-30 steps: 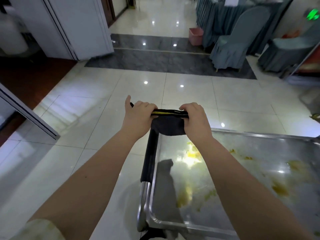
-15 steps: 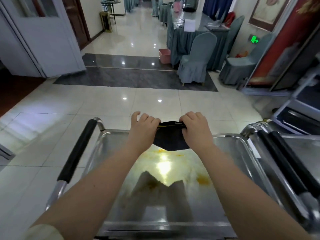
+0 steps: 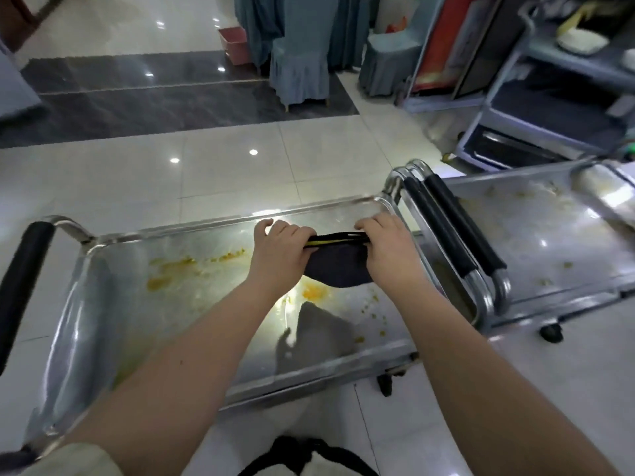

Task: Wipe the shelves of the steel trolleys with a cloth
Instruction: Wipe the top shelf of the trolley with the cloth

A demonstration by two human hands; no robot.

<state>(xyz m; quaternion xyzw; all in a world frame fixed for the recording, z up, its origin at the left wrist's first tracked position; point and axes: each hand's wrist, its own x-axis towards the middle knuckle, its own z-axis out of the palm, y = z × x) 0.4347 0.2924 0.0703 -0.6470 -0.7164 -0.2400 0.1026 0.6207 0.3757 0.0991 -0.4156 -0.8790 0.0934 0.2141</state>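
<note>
A dark cloth (image 3: pixel 338 267) with a yellow stripe along its top edge is stretched between my hands, hanging a little above the shelf. My left hand (image 3: pixel 280 252) grips its left end and my right hand (image 3: pixel 390 250) grips its right end. Below them lies the top shelf of a steel trolley (image 3: pixel 113 304), smeared with yellow food stains (image 3: pixel 171 271) across its middle. A second steel trolley (image 3: pixel 549 249) stands against the first on the right, its top shelf speckled with pale crumbs.
Black-padded handles (image 3: pixel 457 228) of both trolleys meet side by side at the right; another handle (image 3: pixel 19 290) is at the far left. A third trolley (image 3: pixel 563 97) with dishes stands at the back right. Covered chairs (image 3: pixel 299 63) and a pink bin (image 3: pixel 235 42) stand on the glossy tiled floor behind.
The view has swung right and down, so the whole first trolley and the second one beside it now show. Both hands keep the cloth stretched, now over the shelf's right half.
</note>
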